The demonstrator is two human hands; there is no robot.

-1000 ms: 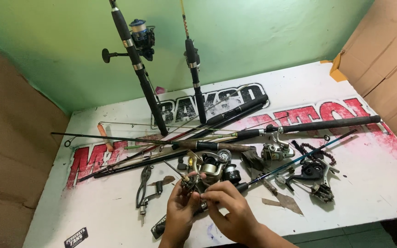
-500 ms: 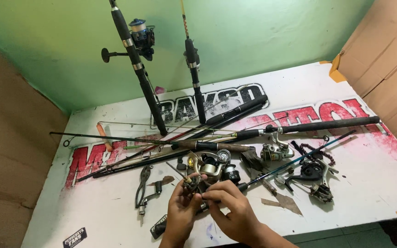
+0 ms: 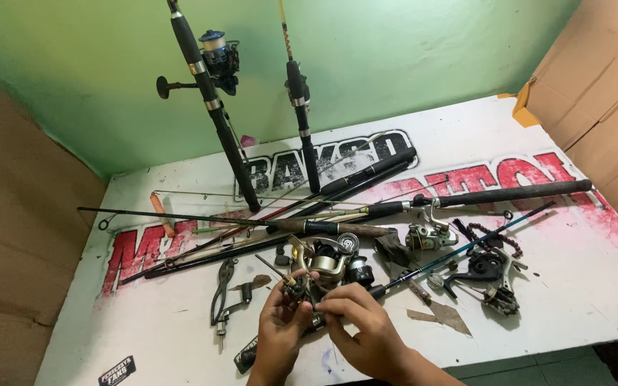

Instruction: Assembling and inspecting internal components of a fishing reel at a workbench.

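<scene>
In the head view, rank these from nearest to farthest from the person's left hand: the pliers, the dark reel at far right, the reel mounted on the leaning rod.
Measured from the left hand:
1. Pliers, just to its left on the table.
2. Dark reel, off to the right on the table.
3. Mounted reel, up on the rod leaning against the green wall.

small metal reel part, brass-tipped, pinched above the white table's near edge

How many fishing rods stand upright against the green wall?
2: one rod with a spinning reel on the left, one thinner rod to its right. Others lie flat on the table.
</scene>
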